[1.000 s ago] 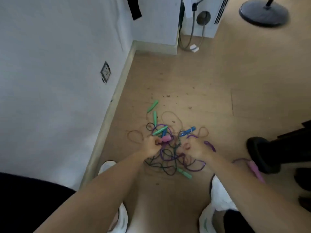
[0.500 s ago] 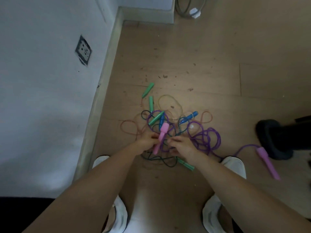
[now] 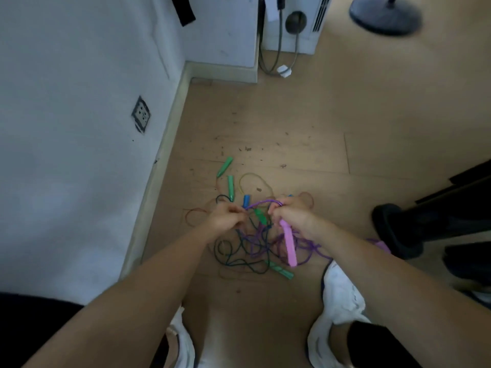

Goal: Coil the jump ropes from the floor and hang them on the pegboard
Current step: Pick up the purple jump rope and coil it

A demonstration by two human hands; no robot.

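Gripping the purple rope (image 3: 263, 202) with curled fingers of left hand (image 3: 225, 219) and right hand (image 3: 293, 215), its pink handle (image 3: 290, 245) dangling at 6 o'clock of the right fist, over the tangle (image 3: 247, 251) on the floor (image 3: 292, 123). Risks cinching knots if yanked upward while threaded through the dark green rope (image 3: 233, 262).

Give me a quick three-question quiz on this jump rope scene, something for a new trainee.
1. True or false: the purple rope spans between the left hand and the right hand.
2. The handle hanging below the right hand is: A green, B pink, C blue?
3. Fill in: the wall socket is on the person's ____ side.
Key: 1 true; 2 B; 3 left.
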